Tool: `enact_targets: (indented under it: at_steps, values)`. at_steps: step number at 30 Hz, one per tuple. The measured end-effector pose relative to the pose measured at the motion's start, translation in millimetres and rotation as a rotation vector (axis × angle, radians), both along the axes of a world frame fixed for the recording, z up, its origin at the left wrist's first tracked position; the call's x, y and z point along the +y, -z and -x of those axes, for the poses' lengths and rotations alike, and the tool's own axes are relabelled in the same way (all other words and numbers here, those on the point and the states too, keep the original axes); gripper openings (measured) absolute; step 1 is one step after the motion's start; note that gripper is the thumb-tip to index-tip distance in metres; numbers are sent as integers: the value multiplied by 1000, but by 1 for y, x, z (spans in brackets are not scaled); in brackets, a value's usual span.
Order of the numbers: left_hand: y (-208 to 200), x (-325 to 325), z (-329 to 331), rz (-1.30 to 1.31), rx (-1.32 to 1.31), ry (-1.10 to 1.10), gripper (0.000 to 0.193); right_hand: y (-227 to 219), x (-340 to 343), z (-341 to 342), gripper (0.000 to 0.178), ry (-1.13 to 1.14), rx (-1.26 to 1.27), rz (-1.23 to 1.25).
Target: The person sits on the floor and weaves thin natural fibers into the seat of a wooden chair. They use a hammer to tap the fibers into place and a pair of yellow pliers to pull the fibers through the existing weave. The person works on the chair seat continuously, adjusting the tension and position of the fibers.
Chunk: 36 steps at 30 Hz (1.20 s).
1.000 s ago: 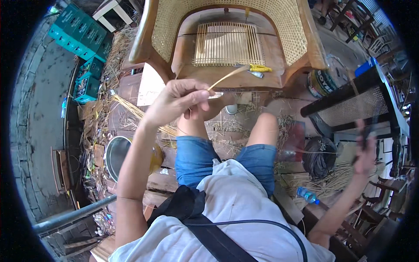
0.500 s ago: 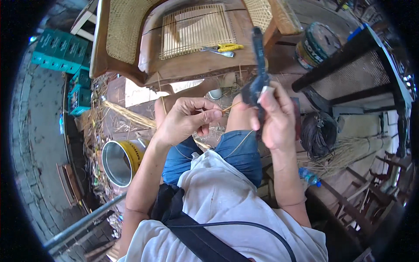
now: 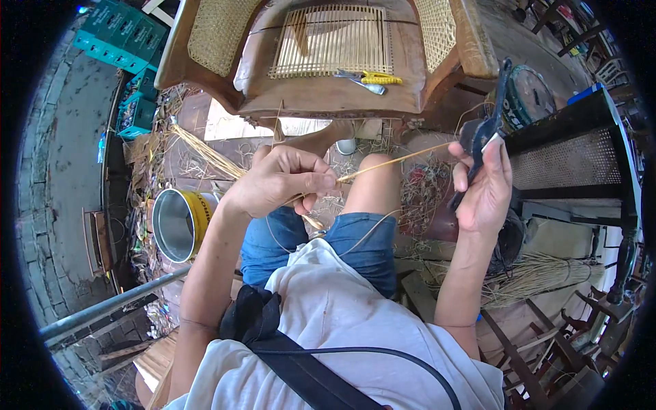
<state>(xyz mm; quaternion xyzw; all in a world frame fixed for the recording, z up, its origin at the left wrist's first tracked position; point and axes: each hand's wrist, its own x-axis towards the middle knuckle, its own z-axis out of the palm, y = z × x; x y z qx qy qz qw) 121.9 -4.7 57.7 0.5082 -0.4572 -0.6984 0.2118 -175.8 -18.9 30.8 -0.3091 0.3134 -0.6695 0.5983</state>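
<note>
A thin rattan strand runs taut between my two hands, over my bare knee. My left hand pinches it between thumb and fingers. Held upright in my right hand is a dark, long-handled tool, its exact kind unclear; the strand's other end meets it there. Another length of strand loops down across my lap. In front of me stands a wooden armchair with cane side panels. On its seat lie a grid of pale strips and yellow-handled pliers.
A yellow bucket stands at my left, near a metal rail. Beyond it are green crates. A bundle of rattan strands lies on the littered floor. To the right are a dark caned chair and a paint drum.
My right hand has moved right and away with the dark tool, lengthening the strand between my hands. The left hand keeps its pinch. The view has shifted slightly.
</note>
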Motion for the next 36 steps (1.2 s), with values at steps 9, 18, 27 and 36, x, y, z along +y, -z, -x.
enact_targets:
  at_steps: [9,18,27,36]
  values:
    - [7,24,-58,40,-115,42,18,-19,21,-3,21,76,67,28]
    - [59,50,-58,-198,340,-150,11,0,68,-3,16,154,648,-221]
    - [84,72,17,-211,651,-86,13,68,157,-79,16,-151,826,-461]
    - [104,89,7,-131,34,-30,21,71,145,-95,17,-239,792,-322]
